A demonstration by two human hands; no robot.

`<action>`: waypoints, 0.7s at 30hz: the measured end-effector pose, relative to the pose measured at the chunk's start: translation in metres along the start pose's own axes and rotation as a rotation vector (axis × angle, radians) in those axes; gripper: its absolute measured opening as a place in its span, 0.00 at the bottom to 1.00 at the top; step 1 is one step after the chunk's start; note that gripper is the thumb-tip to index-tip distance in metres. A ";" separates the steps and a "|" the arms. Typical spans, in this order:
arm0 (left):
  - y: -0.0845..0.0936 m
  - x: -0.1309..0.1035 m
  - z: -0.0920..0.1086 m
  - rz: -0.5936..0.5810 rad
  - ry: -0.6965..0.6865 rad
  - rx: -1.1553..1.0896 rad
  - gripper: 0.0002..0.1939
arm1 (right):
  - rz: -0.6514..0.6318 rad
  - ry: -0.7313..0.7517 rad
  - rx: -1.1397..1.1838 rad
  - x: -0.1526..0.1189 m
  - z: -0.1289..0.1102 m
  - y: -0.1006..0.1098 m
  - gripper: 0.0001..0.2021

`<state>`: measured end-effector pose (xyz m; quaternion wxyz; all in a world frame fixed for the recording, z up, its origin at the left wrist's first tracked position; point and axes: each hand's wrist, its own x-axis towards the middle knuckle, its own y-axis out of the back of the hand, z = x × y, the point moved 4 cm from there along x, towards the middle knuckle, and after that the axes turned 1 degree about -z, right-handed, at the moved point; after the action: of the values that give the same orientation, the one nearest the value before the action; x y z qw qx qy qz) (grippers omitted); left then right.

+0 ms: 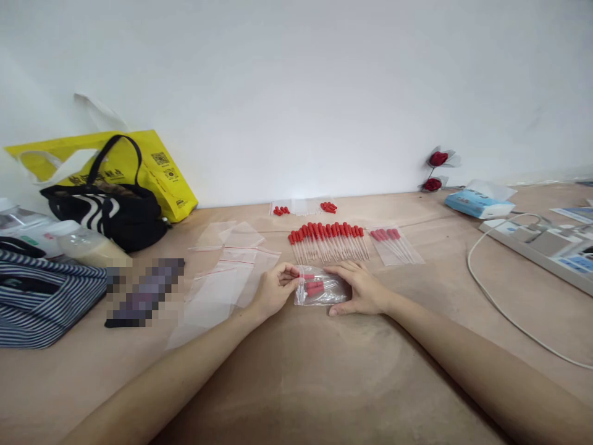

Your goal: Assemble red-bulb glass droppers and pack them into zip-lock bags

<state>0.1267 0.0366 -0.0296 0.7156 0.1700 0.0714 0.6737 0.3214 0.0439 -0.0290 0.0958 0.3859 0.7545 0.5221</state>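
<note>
a pale wooden surface carries everything, with a yellow bag standing at its far left. flat clear bags lie spread left of the middle, and a row of red-topped droppers lies beyond the hands. the right hand rests with thumb and fingers apart around the right end of a small filled bag, which lies just in front of the person; the left hand has thumb and fingers pinched on that bag's left edge. the filled bag looks light, limp and slippery, so its flat edge seems the best place to grip. inside it are a few droppers; their thin clear tubes look stiff and perhaps fragile, whether glass or plastic i cannot tell, while the red tops are likely soft, grippy and safer to hold.
</note>
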 end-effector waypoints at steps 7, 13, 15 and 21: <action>-0.001 0.005 0.000 0.097 -0.032 0.168 0.09 | -0.009 0.006 -0.007 0.000 0.000 0.000 0.42; 0.009 0.033 -0.012 0.083 0.185 0.094 0.04 | 0.003 0.009 -0.002 0.000 -0.001 0.000 0.41; 0.019 0.054 -0.015 0.128 0.212 0.115 0.03 | 0.005 0.006 0.000 0.000 -0.002 0.001 0.41; 0.031 0.117 -0.022 0.199 0.324 0.188 0.08 | 0.004 0.007 0.005 0.000 -0.002 0.001 0.41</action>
<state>0.0997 0.1565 -0.0246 0.6058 0.1317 0.2312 0.7498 0.3209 0.0426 -0.0271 0.0910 0.3860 0.7554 0.5216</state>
